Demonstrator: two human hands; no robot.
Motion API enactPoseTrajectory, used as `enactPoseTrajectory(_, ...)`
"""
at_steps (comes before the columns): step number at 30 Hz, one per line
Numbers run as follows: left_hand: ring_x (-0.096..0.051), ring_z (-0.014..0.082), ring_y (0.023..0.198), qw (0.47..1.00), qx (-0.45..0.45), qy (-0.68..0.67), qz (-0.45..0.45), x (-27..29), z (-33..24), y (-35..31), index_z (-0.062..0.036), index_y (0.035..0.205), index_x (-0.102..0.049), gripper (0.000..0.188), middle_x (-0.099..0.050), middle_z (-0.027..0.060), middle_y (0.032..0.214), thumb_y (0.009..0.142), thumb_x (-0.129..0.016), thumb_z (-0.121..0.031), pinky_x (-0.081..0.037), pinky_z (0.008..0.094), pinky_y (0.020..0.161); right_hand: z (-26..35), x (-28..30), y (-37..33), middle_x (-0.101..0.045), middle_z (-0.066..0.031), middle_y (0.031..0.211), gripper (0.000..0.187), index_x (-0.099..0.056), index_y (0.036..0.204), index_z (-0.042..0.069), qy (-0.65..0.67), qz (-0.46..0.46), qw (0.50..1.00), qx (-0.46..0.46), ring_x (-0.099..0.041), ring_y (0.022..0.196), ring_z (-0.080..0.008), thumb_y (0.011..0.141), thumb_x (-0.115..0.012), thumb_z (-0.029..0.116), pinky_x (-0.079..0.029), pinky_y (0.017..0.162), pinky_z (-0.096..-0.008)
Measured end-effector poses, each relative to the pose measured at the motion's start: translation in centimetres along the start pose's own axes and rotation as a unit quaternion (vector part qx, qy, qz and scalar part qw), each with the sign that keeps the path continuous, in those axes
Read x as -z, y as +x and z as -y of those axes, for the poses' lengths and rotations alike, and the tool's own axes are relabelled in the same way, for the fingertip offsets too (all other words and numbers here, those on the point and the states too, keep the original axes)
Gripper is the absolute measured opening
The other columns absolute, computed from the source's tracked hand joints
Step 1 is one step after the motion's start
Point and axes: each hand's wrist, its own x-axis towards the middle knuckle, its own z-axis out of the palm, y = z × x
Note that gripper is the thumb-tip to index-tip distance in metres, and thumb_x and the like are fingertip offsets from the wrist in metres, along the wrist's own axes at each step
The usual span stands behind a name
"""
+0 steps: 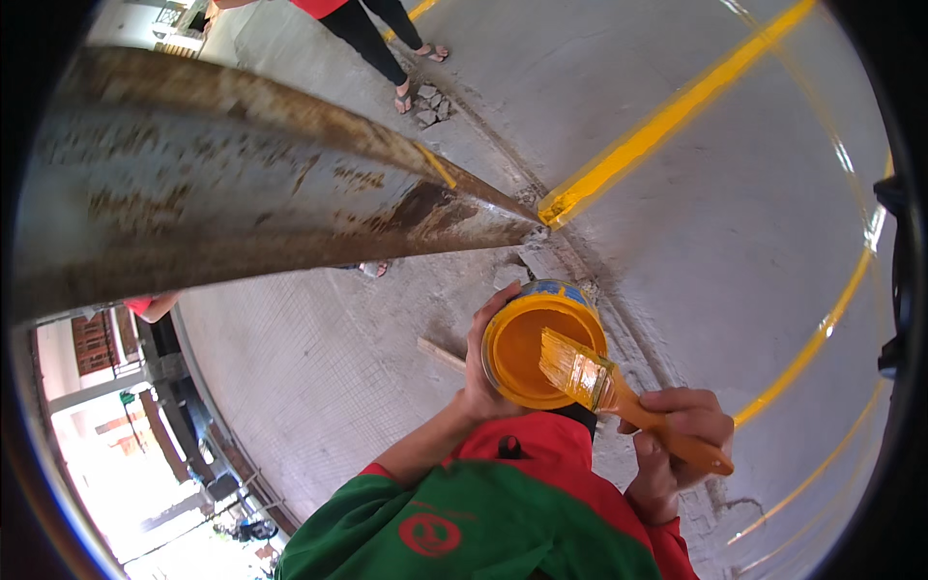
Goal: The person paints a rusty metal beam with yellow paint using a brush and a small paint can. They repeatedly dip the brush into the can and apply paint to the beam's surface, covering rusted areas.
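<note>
My left hand (480,362) is wrapped round the side of an open paint can (496,360), its rim smeared with yellow. Orange-yellow paint (519,340) fills the inside. In my right hand (688,425) is a paintbrush (633,407) with an orange handle, gripped between thumb and fingers. Its yellow-coated bristles (564,362) are over the mouth of the can; whether they touch the paint I cannot tell. The metal band of the brush is smeared with yellow too.
A rusty steel column (290,184) rises at the upper left, with a short yellow mark on its edge. From its foot a yellow line (667,121) crosses the concrete floor (715,261). Broken concrete pieces (432,104) lie near a standing person's feet (404,100). A wooden strip (441,354) lies left of the can.
</note>
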Motion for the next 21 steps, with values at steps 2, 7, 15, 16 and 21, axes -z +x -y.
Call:
enactPoseTrajectory(2,-0.048,0.0309,0.134,0.999,-0.002,-0.040,0.020,1.5,-1.0,-1.2,0.0020,0.151,-0.021,0.129,-0.042,0.0213,0.147,0.053,-0.101,-0.023,-0.038,0.0417,0.113,1.5,-1.5,-2.3,-0.068,-0.0243,0.092,0.031,-0.053,0.102,0.001,0.018,-0.029,0.999,0.000,-0.072,0.066,-0.0239,0.086,-0.078,0.010,-0.059,0.056,-0.0295)
enactPoseTrajectory(7,-0.052,0.0276,0.132,0.991,0.005,-0.126,0.052,6.5,-3.5,-5.7,0.0023,0.151,-0.020,0.124,-0.048,0.0183,0.141,0.057,-0.099,-0.016,-0.040,0.0398,0.112,5.8,-6.1,-8.4,-0.066,-0.0288,0.101,0.027,-0.051,0.107,-0.005,0.080,-0.061,0.995,-0.014,-0.070,0.067,-0.0217,0.088,-0.070,0.001,-0.060,0.060,-0.0295)
enactPoseTrajectory(15,-0.051,0.0290,0.132,0.985,0.022,-0.167,0.032,14.8,-5.1,-13.7,0.0022,0.150,-0.022,0.114,-0.048,0.0187,0.140,0.061,-0.092,-0.009,-0.040,0.0419,0.113,10.8,-13.1,-15.2,-0.068,-0.0230,0.106,0.031,-0.054,0.113,-0.008,0.067,-0.002,0.997,-0.030,-0.071,0.078,-0.0190,0.084,-0.065,-0.015,-0.060,0.069,-0.0272)
enactPoseTrajectory(16,-0.052,0.0289,0.132,0.990,0.016,-0.139,0.032,15.6,-5.2,-14.4,0.0013,0.149,-0.020,0.114,-0.049,0.0188,0.140,0.062,-0.093,-0.008,-0.041,0.0420,0.112,11.3,-13.9,-15.6,-0.069,-0.0207,0.105,0.030,-0.055,0.111,-0.007,0.053,0.007,0.998,-0.033,-0.071,0.078,-0.0175,0.085,-0.067,-0.013,-0.059,0.070,-0.0266)
enactPoseTrajectory(21,-0.053,0.0283,0.132,0.999,-0.009,-0.040,0.019,19.1,-5.8,-16.7,-0.0004,0.148,-0.017,0.114,-0.050,0.0185,0.140,0.063,-0.093,-0.007,-0.042,0.0418,0.111,13.2,-16.9,-16.2,-0.073,-0.0098,0.093,0.022,-0.063,0.104,-0.001,-0.055,0.041,0.997,-0.027,-0.070,0.076,-0.0114,0.085,-0.074,-0.005,-0.055,0.066,-0.0246)
